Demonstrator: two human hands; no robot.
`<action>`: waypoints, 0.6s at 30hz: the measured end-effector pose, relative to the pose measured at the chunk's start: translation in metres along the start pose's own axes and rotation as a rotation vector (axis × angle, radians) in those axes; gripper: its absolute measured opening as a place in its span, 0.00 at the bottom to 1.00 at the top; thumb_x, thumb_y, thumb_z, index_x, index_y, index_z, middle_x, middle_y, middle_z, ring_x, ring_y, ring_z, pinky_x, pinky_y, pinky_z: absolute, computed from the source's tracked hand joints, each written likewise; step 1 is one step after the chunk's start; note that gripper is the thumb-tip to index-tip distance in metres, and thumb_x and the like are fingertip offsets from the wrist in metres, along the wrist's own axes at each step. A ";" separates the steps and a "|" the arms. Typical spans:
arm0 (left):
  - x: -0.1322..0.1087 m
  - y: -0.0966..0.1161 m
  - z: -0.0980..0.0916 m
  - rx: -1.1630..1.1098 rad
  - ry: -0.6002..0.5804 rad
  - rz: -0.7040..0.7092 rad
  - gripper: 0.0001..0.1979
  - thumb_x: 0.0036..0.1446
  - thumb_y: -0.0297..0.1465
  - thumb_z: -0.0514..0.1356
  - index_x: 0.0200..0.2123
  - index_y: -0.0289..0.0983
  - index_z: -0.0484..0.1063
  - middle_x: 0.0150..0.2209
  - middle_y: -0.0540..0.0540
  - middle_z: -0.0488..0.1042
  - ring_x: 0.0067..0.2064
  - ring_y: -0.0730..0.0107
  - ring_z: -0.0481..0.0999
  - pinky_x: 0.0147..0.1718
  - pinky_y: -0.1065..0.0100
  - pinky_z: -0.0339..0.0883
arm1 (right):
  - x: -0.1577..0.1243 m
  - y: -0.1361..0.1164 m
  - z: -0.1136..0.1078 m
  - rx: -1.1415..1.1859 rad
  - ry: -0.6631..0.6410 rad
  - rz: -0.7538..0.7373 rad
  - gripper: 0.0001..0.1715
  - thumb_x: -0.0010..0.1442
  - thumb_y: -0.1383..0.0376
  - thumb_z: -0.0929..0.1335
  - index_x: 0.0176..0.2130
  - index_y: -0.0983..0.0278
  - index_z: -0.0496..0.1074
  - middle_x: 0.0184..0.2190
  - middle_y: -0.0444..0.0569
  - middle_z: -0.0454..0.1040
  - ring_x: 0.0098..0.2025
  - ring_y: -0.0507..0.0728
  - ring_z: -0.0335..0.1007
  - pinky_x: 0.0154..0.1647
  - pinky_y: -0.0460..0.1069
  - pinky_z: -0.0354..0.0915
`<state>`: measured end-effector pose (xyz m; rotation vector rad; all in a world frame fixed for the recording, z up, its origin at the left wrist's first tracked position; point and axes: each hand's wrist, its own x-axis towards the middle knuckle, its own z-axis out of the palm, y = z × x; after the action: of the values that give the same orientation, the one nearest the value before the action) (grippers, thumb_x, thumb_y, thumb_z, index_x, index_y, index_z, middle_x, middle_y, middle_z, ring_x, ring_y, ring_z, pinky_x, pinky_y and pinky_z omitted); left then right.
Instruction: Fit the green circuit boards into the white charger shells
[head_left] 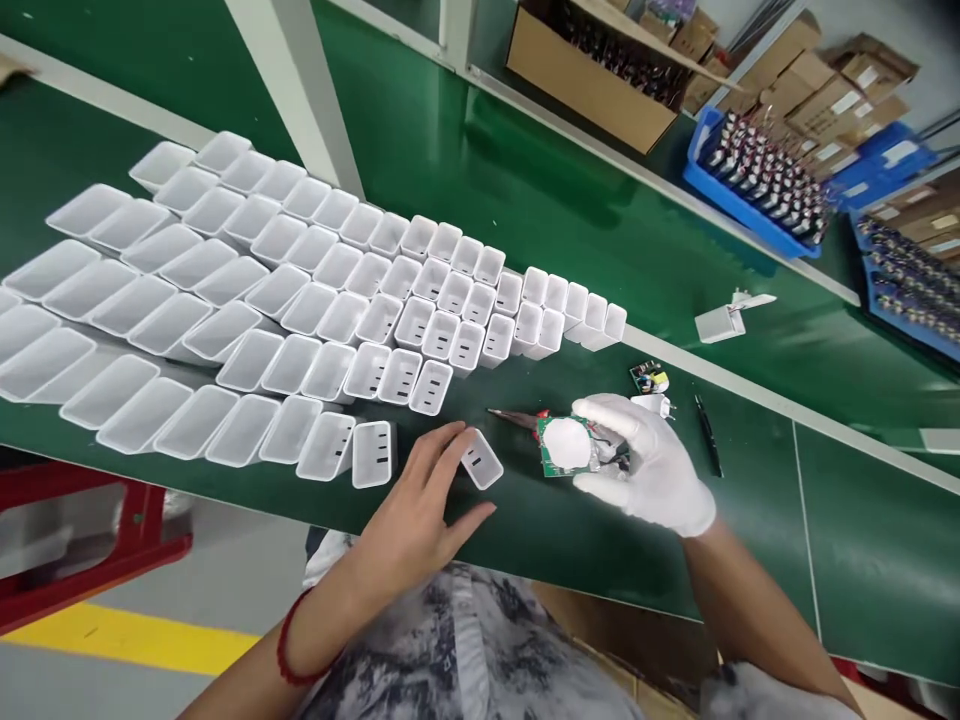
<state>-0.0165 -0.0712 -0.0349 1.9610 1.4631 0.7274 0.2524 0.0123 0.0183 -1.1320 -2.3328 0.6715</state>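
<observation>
My left hand (427, 495) is bare, its fingers stretched to the left rim of a single white plastic case (486, 462) with dark slots in its bottom. The thumb stays apart, below the case. In a white glove, my right hand (649, 465) grips a green circuit board (551, 462) that carries a round white pad (568, 443); wires and parts behind it are partly hidden by the fingers. Pliers (514, 416) lie just behind the board. Beyond the glove are a small circuit board with a yellow part (654, 378) and a white plug piece (655, 404).
Rows of open white cases (292, 362) cover the left of the green bench (862, 540). A black pen-like tool (708, 436) lies to the right. Further back are a white plug-in unit (721, 322), a blue tray of parts (765, 185) and a cardboard box (592, 85).
</observation>
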 end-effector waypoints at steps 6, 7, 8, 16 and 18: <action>0.000 -0.011 0.014 0.023 0.141 -0.039 0.36 0.59 0.42 0.63 0.64 0.40 0.51 0.52 0.36 0.66 0.52 0.51 0.75 0.44 0.55 0.77 | 0.006 -0.027 0.016 -0.048 0.021 -0.023 0.40 0.48 0.51 0.78 0.57 0.51 0.66 0.43 0.49 0.75 0.44 0.63 0.74 0.46 0.60 0.69; 0.001 -0.011 0.012 0.037 0.131 -0.026 0.36 0.58 0.44 0.64 0.63 0.39 0.53 0.51 0.36 0.65 0.51 0.51 0.75 0.41 0.55 0.78 | 0.008 -0.030 0.016 -0.061 0.015 -0.044 0.39 0.49 0.51 0.78 0.57 0.50 0.66 0.42 0.49 0.75 0.44 0.63 0.73 0.46 0.59 0.68; 0.001 -0.010 0.010 0.037 0.114 -0.004 0.35 0.57 0.44 0.64 0.62 0.38 0.55 0.52 0.35 0.64 0.51 0.50 0.75 0.41 0.55 0.78 | 0.009 -0.032 0.016 -0.063 0.012 -0.051 0.39 0.50 0.51 0.77 0.58 0.50 0.66 0.41 0.48 0.75 0.44 0.62 0.73 0.46 0.59 0.68; -0.001 -0.009 0.017 -0.174 0.166 0.201 0.12 0.60 0.29 0.61 0.39 0.40 0.58 0.41 0.43 0.72 0.46 0.59 0.76 0.41 0.60 0.74 | 0.004 -0.032 0.012 -0.100 0.003 -0.017 0.40 0.54 0.53 0.76 0.62 0.47 0.63 0.44 0.48 0.73 0.45 0.61 0.72 0.46 0.58 0.68; -0.003 -0.008 0.021 -0.144 0.132 0.156 0.17 0.56 0.34 0.66 0.39 0.40 0.57 0.33 0.48 0.70 0.33 0.64 0.74 0.31 0.63 0.72 | 0.004 -0.034 0.010 -0.135 -0.003 -0.044 0.40 0.55 0.53 0.75 0.63 0.47 0.61 0.44 0.49 0.73 0.45 0.62 0.72 0.46 0.59 0.68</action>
<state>-0.0071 -0.0747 -0.0552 1.9626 1.3031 1.0197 0.2243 -0.0055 0.0319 -1.1338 -2.4292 0.5064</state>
